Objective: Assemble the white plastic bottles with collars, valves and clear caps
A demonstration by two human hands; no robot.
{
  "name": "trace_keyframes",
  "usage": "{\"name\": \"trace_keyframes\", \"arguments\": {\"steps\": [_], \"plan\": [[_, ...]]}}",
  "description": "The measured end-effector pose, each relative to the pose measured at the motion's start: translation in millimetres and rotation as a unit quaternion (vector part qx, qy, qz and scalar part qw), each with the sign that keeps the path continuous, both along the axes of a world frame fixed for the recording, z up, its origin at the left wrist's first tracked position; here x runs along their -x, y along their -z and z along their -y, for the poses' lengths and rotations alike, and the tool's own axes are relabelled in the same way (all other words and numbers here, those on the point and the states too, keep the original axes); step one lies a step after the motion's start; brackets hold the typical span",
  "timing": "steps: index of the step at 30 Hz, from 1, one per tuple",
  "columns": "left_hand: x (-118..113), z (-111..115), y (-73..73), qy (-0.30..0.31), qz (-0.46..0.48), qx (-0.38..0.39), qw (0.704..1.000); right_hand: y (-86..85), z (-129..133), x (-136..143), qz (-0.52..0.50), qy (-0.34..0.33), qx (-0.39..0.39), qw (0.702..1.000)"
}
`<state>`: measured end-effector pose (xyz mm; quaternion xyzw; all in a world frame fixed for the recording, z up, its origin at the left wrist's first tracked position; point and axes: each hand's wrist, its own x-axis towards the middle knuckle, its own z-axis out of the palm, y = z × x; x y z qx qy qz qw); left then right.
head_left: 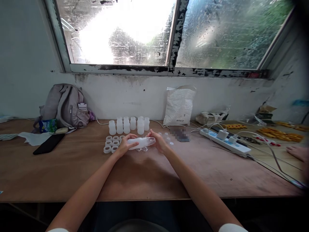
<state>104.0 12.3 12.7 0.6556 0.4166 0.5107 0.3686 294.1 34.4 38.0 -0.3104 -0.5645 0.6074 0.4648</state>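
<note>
Over the middle of the table I hold a translucent white bottle (137,143) on its side, its clear, narrowing end pointing right. My left hand (123,145) is closed round the white body, the thumb along it. At the clear end, my right hand (158,141) has its fingers wrapped on the tip. Left of the bottle lie several white rings (108,142) in rows, partly hidden by my left hand. Just beyond, several white bottles (119,125) stand upright. Beneath the held bottle a pair of metal loops (144,149) shows, perhaps scissor handles. Small clear discs (171,143) lie to the right.
A grey backpack (65,104), a black phone (49,144) and a green packet (48,125) are at left. Against the wall leans a white plastic bag (180,106). A power strip (225,141) with cables runs along the right. Another person's hand (297,152) rests near yellow pieces (280,134).
</note>
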Motion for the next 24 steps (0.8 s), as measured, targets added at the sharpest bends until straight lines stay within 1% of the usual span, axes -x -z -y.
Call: {"name": "trace_keyframes", "arguments": {"steps": [2,5,7,10,15,18,20,24], "plan": [[-3,2,-1.1,0.010,0.000,0.005,1.000,-2.4,4,1,0.017,-0.006,-0.013,1.000],[-2,0,-1.7,0.013,0.039,0.037,0.998,-6.7,7,0,0.008,0.008,-0.050,0.999],[1,-3,-1.3,0.011,0.073,0.058,0.996,-8.0,6,-2,0.005,0.005,-0.076,0.997],[5,-7,-0.2,0.003,0.092,0.071,0.993,-6.5,0,-7,0.043,-0.001,-0.100,0.994],[4,-9,3.2,-0.015,0.083,0.079,0.993,-2.4,-5,-6,0.102,0.054,-0.092,0.989],[2,-9,4.8,-0.036,0.061,0.050,0.996,-0.3,-6,-5,0.101,0.083,-0.083,0.988],[0,-8,5.0,-0.059,0.031,0.019,0.998,2.2,-8,-5,0.099,0.100,-0.075,0.987],[-2,-4,2.6,-0.106,-0.047,-0.071,0.991,8.5,-14,-4,0.104,0.135,-0.059,0.984]]}}
